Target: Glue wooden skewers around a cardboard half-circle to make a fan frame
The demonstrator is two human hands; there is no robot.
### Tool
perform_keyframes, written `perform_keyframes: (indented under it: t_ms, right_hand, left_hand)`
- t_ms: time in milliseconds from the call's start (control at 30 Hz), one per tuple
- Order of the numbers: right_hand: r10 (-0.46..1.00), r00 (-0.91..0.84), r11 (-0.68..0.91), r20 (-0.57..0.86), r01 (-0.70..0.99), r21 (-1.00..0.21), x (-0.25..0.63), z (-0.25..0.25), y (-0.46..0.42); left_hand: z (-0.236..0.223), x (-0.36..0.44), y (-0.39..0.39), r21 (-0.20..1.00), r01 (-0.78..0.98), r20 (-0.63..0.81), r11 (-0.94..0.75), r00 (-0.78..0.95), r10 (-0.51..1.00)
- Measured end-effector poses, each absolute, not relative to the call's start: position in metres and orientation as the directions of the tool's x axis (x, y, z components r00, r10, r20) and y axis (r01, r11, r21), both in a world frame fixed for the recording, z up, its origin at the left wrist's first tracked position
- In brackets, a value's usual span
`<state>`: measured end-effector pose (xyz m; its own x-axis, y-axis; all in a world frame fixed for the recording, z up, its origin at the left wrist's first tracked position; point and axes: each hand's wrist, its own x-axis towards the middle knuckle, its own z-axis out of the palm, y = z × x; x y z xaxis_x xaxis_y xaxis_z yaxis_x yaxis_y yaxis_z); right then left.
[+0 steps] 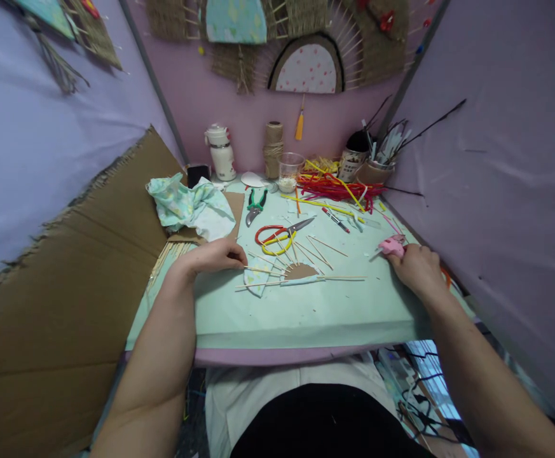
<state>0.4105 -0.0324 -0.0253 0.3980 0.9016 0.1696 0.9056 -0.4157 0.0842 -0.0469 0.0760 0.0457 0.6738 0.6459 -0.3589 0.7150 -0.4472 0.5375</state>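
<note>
Half-round brown cardboard piece (301,271), sticks fanned around its curve: toward front edge of green-covered bench (315,321), roughly midway along. Straight side runs near-parallel to front edge; curve faces back edge. Left hand (215,256) nearer; cardboard lies to its right. Left grip pinched on outer end of thin pale wooden stick (264,271), long axis pointing at cardboard, across blue floral cloth piece (255,284). Right hand (417,267), near right edge: grip wrapped around pink glue gun (392,246), nozzle leftward.
</note>
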Motion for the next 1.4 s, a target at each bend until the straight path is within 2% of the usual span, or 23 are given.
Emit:
perform_keyframes:
  t_ms: [167,300,367,433,533,667,1133,1400]
  right_hand:
    - [0.872,0.458,-0.473,0.173,0.88,0.052,0.399,-0.007,-0.04]
    - [0.881,0.342,-0.354,0.326,0.935,-0.023,0.377,0.011,-0.044]
    - [0.883,0.23,-0.216,0.408,0.973,-0.081,0.357,0.015,-0.045]
    - [0.879,0.069,-0.007,0.471,0.991,-0.133,0.33,0.014,-0.048]
    - [0.841,-0.16,0.31,0.516,0.925,-0.218,0.286,0.006,-0.054]
    - [0.796,-0.296,0.495,0.528,0.82,-0.288,0.241,-0.01,-0.063]
    - [0.784,-0.35,0.529,0.512,0.809,-0.257,0.228,-0.022,-0.064]
    - [0.845,-0.358,0.471,0.398,0.85,-0.234,0.223,-0.016,-0.065]
  left_hand:
    - [0.045,-0.046,0.075,0.515,0.726,-0.365,-0.455,0.666,0.65]
    - [0.044,-0.046,0.076,0.529,0.72,-0.372,-0.448,0.672,0.64]
    - [0.043,-0.046,0.077,0.536,0.715,-0.368,-0.449,0.677,0.638]
    - [0.041,-0.047,0.077,0.54,0.709,-0.357,-0.453,0.681,0.639]
    - [0.04,-0.047,0.078,0.547,0.702,-0.349,-0.456,0.686,0.638]
    - [0.04,-0.047,0.078,0.552,0.7,-0.351,-0.453,0.688,0.635]
    - [0.042,-0.046,0.078,0.533,0.708,-0.361,-0.463,0.685,0.633]
    - [0.043,-0.046,0.078,0.524,0.718,-0.377,-0.459,0.678,0.63]
